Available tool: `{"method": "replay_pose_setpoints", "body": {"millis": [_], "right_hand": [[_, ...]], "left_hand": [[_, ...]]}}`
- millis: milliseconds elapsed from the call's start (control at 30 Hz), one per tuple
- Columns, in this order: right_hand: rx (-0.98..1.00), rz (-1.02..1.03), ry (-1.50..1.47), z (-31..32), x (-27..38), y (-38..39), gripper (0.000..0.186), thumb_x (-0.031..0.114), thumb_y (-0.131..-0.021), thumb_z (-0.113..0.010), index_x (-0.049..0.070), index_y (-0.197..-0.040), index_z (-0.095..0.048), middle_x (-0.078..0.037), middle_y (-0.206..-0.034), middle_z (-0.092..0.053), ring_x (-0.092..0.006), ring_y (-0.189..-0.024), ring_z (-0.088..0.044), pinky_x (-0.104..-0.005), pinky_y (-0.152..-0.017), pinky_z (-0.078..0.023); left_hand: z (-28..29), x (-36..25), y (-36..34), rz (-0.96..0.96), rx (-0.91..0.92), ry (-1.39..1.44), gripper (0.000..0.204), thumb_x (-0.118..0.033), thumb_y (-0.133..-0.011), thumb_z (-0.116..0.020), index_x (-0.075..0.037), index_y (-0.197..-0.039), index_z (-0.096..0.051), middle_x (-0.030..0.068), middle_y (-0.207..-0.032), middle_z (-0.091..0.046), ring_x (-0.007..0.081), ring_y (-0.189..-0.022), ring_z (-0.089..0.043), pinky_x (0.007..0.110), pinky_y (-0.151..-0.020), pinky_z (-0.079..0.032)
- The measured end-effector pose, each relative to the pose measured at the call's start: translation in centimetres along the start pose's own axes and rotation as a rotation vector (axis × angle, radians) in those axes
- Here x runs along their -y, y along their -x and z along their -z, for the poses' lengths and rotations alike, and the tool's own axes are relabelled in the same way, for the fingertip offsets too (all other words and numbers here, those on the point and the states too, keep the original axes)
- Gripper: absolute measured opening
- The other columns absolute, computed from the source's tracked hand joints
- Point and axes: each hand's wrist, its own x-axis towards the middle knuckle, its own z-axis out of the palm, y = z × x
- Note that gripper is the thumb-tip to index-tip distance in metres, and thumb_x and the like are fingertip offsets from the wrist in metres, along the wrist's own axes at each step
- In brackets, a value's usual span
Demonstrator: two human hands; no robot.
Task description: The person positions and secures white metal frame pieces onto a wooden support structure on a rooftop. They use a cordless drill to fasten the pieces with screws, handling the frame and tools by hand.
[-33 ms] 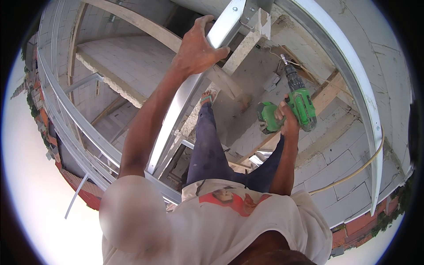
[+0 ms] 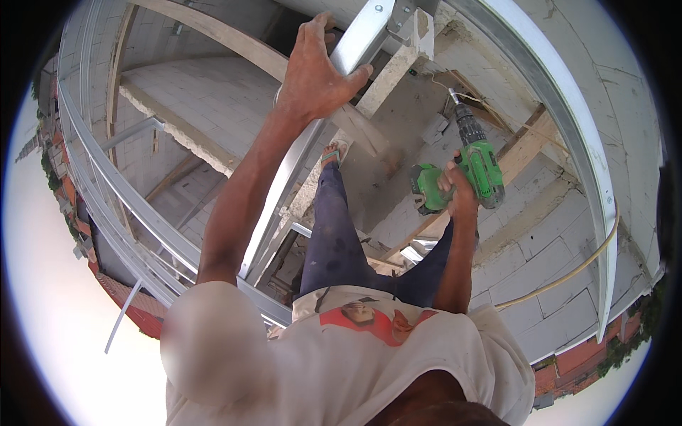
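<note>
My left hand (image 2: 316, 74) straddles a shiny metal channel beam (image 2: 362, 35), thumb on its right side and fingers on its left. Parts of the fingers are hidden around the beam's edge. A green cordless drill (image 2: 481, 170) is gripped by its handle in my right hand (image 2: 460, 188). Its black chuck carries a long silver socket bit (image 2: 453, 96), pointing up and away from me, apart from the beam. A screw head (image 2: 379, 8) shows on the far part of the beam.
Another curved-looking metal channel (image 2: 554, 78) runs down the right side, with a yellow cable (image 2: 561, 285) by its lower end. Several metal rails (image 2: 135, 206) cross at left. Wooden planks (image 2: 220, 35) and rough concrete edges (image 2: 398, 78) border a drop below. My sandalled foot (image 2: 332, 153) rests on a narrow ledge.
My left hand's fingers have shifted slightly up and left along the beam. The drill in my right hand has moved a little to the left.
</note>
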Motion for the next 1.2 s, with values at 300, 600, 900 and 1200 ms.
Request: {"method": "replay_pose_setpoints", "body": {"millis": [300,600,900,1200], "right_hand": [[-0.007,0.063,0.852,-2.9,-6.6,5.7,0.046,0.008,-0.089,-0.076,0.003,-0.130,-0.056,-0.009,-0.093,-0.063,-0.0233,-0.076,-0.065,-0.0385,-0.068,-0.052],[0.180,0.175,0.959,-15.5,-2.3,13.4,0.077,0.011,-0.078,-0.079,0.000,-0.137,-0.031,-0.028,-0.117,-0.065,-0.0489,-0.103,-0.068,-0.0530,-0.084,-0.056],[0.221,0.239,1.035,-10.6,6.1,14.9,0.056,0.003,-0.086,-0.073,0.009,-0.139,-0.057,-0.014,-0.122,-0.069,-0.0334,-0.112,-0.069,-0.0425,-0.095,-0.056],[-1.137,0.125,0.457,19.6,5.5,18.0,0.040,0.017,-0.094,-0.068,-0.004,-0.128,-0.064,-0.015,-0.104,-0.076,-0.0187,-0.092,-0.074,-0.0309,-0.084,-0.059]], "left_hand": [[-2.9,-5.6,17.4,0.429,0.334,0.690,0.076,-0.042,-0.097,-0.072,0.003,-0.151,-0.042,0.0225,-0.149,-0.052,0.0348,-0.141,-0.048,0.049,-0.116,-0.042],[1.8,-4.6,15.9,1.145,0.634,1.891,0.063,-0.058,-0.101,-0.052,0.001,-0.118,-0.063,0.0266,-0.140,-0.058,0.0378,-0.138,-0.051,0.050,-0.120,-0.036],[1.1,-4.5,13.9,1.153,0.620,2.101,0.045,-0.046,-0.098,-0.054,-0.001,-0.101,-0.060,0.0152,-0.102,-0.063,0.0372,-0.122,-0.057,0.054,-0.112,-0.040],[-1.3,-2.1,14.7,1.194,0.747,1.797,0.042,-0.045,-0.098,-0.054,-0.003,-0.099,-0.060,0.0105,-0.092,-0.055,0.0305,-0.097,-0.053,0.047,-0.094,-0.042]]}}
